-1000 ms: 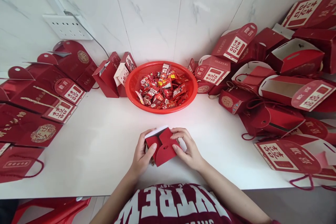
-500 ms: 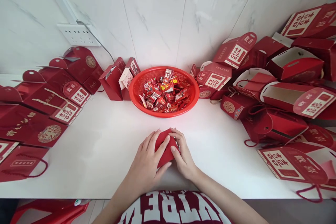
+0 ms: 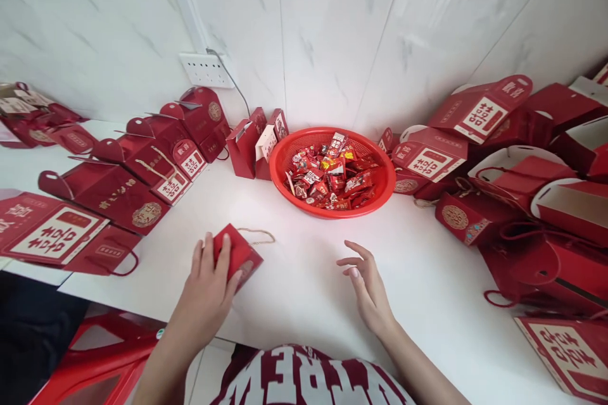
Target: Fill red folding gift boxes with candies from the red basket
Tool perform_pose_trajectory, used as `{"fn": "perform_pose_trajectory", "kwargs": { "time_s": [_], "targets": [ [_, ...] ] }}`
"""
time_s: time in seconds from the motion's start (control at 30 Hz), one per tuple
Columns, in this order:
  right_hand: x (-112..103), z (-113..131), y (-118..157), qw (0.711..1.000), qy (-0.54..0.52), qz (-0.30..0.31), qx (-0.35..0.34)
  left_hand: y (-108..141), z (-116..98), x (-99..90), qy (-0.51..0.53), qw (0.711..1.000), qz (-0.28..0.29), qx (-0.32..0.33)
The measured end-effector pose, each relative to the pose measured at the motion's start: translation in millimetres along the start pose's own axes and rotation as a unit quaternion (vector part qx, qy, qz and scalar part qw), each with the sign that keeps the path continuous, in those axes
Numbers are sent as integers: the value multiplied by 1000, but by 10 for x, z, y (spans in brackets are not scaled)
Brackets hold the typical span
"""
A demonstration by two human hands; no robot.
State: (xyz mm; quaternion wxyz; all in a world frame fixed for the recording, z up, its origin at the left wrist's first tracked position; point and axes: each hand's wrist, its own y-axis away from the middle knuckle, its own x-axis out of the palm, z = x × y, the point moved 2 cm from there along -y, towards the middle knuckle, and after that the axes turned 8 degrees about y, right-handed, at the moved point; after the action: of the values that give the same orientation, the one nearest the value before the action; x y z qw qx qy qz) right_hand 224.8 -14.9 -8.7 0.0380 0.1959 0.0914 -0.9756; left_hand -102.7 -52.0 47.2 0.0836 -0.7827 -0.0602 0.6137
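My left hand [image 3: 209,275] is closed over a small red gift box [image 3: 244,257], fingers across its top. A loop of beige twine sticks out from the box's far side onto the white table [image 3: 304,278]. To the right, my right hand [image 3: 365,285] is apart from the box, fingers loosely spread with nothing in them. Beyond both hands stands a red plastic basket [image 3: 390,185], holding many wrapped candies [image 3: 327,177] in red, white and yellow. Just left of the basket are two small upright red boxes [image 3: 243,155].
Red gift boxes [image 3: 109,186] stand in a row on the left. A pile of red boxes [image 3: 503,202], several lying open, fills the right side. A tiled wall [image 3: 327,31] with a power socket [image 3: 207,69] closes the back. A red plastic stool [image 3: 109,354] stands below at left.
The red box has moved left in my left hand, and its twine loop now shows. My right hand has let go of it and opened. The view has turned left.
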Motion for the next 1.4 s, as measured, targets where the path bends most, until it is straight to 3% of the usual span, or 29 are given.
{"fn": "perform_pose_trajectory", "kwargs": {
  "time_s": [0.1, 0.17, 0.43, 0.57, 0.73, 0.97, 1.4],
  "targets": [
    [-15, 24, -11, 999, 25, 5, 20, -71, 326, 14, -13, 997, -21, -74],
    [-18, 27, -11, 999, 42, 8, 31, -270, 486, 2, -27, 992, -11, -122],
    [13, -44, -59, 996, 66, 19, 66, -1635, 1047, -54, -83, 983, 8, -164],
    [21, -96, -106, 996, 68, -2, 53, -2168, 1241, 7, -85, 985, 2, -149],
    [58, -140, -147, 997, 60, -13, 42, -2592, 1417, 74, -81, 988, 10, -130],
    [108, -189, -189, 997, 61, -5, 45, -3004, 1624, 147, -75, 991, 24, -107],
    [119, -218, -253, 997, 24, -20, 77, -3880, 1577, 280, -43, 995, 91, -16]
  ]
}}
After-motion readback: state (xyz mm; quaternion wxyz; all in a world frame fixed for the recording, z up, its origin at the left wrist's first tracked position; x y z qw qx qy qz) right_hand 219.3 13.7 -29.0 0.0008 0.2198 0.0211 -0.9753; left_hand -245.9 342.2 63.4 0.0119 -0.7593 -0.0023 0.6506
